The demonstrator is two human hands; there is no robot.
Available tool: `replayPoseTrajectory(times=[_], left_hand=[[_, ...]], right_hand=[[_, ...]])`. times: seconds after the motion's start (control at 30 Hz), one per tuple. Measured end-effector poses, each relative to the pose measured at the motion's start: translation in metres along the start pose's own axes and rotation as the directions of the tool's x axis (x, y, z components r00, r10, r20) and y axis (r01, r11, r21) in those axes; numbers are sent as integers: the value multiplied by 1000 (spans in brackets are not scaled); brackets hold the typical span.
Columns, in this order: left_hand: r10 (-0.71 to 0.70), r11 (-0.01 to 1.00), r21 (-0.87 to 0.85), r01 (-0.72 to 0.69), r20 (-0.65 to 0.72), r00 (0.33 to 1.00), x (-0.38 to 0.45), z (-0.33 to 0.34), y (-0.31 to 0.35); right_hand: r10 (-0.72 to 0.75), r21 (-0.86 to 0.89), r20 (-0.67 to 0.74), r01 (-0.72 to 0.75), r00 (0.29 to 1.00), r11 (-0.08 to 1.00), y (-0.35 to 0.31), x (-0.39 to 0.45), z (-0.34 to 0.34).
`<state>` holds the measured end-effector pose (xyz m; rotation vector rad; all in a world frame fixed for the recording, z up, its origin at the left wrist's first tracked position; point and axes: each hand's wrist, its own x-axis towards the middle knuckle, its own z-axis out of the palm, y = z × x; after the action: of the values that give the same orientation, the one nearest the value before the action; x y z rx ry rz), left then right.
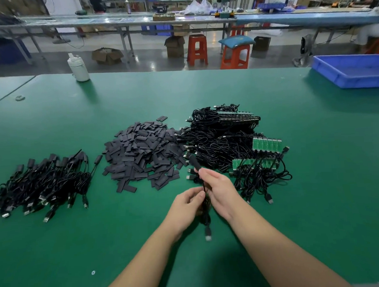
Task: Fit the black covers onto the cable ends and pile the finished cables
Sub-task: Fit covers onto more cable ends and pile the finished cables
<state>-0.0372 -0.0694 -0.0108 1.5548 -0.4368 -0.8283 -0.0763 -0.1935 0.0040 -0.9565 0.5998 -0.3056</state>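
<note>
Above the near middle of the green bench (319, 202), both hands hold one black cable (205, 210) between them. The right hand (219, 189) pinches its upper part, where a black cover (194, 161) sits on the raised end, pointing away and left. The left hand (188, 206), fingers curled, grips the bunched cable just below; a plug (208, 234) hangs under the hands, blurred. Beyond the hands lies a heap of loose black covers (140, 150). Touching that heap on its right is a tangle of uncovered cables (223, 146) with bare green circuit boards (266, 144) at their ends. Well to the left, apart from the covers, rests the pile of finished cables (43, 184). Far right stands a blue tray (351, 72); far left, a white bottle (78, 68).
</note>
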Motion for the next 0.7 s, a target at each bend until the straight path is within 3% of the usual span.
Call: replayPoseTrajectory(times=[0.1, 0.2, 0.27, 0.3, 0.37, 0.43, 0.5, 0.57, 0.7], left_hand=[[39, 999, -13, -40, -77, 996, -1, -6, 6], [33, 999, -1, -33, -118, 993, -7, -22, 16], [48, 997, 75, -33, -214, 976, -7, -44, 23], [83, 982, 189, -28, -286, 955, -6, -60, 26], [181, 889, 458, 27, -404, 897, -3, -101, 35], [241, 787, 604, 125, -488, 839, 1, -147, 43], [297, 657, 712, 249, -548, 782, 6, -193, 47], [309, 505, 770, 391, -584, 751, 11, -237, 48], [200, 301, 753, 586, -650, 733, 18, -289, 40]], right_hand=[[-27, -4, -39, 27, 999, 1000, -5, 1, 13], [-73, -137, 13, 74, 997, 988, -9, -1, 16], [-122, -339, 33, 126, 992, 932, -8, -4, 12], [-162, -523, 34, 155, 986, 838, -6, -5, 7], [-231, -874, 85, 184, 969, 450, 3, -8, -8], [-215, -973, 202, 221, 956, 70, 15, -14, -25], [-135, -935, 318, 286, 938, -211, 31, -18, -39], [-59, -885, 354, 314, 933, -345, 42, -19, -46], [-36, -893, 327, 295, 944, -341, 43, -18, -46]])
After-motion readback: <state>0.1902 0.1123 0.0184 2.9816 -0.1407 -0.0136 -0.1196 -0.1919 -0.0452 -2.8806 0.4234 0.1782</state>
